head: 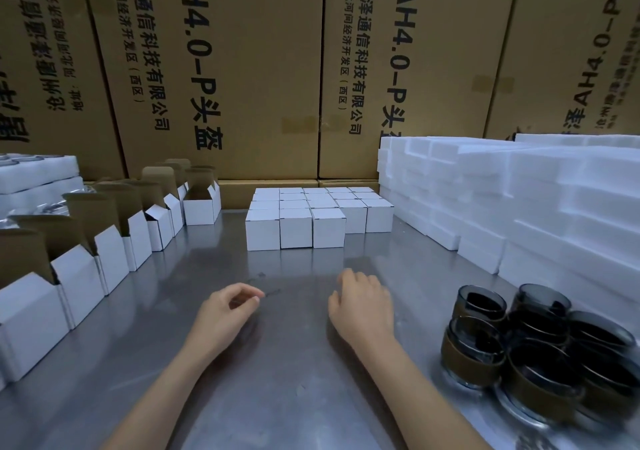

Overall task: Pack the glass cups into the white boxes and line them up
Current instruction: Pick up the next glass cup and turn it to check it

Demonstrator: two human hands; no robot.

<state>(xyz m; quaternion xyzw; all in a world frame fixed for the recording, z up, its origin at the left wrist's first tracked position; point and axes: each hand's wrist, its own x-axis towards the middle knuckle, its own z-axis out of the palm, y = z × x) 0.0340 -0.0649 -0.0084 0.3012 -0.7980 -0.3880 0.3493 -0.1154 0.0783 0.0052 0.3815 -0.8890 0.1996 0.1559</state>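
Several dark glass cups (540,349) with brown sleeves stand bunched at the right front of the metal table (277,380). A block of closed white boxes (311,217) sits in neat rows at the table's far middle. Along the left edge runs a line of open white boxes (104,255) with their brown flaps up. My left hand (227,314) hovers over the table's middle with loosely curled fingers and holds nothing. My right hand (362,306) is beside it, palm down, fingers relaxed and empty, well left of the cups.
Stacks of white foam pieces (519,204) fill the right side and back right. More foam with cups lies at the far left (34,172). Tall brown cartons (242,69) wall off the back of the table.
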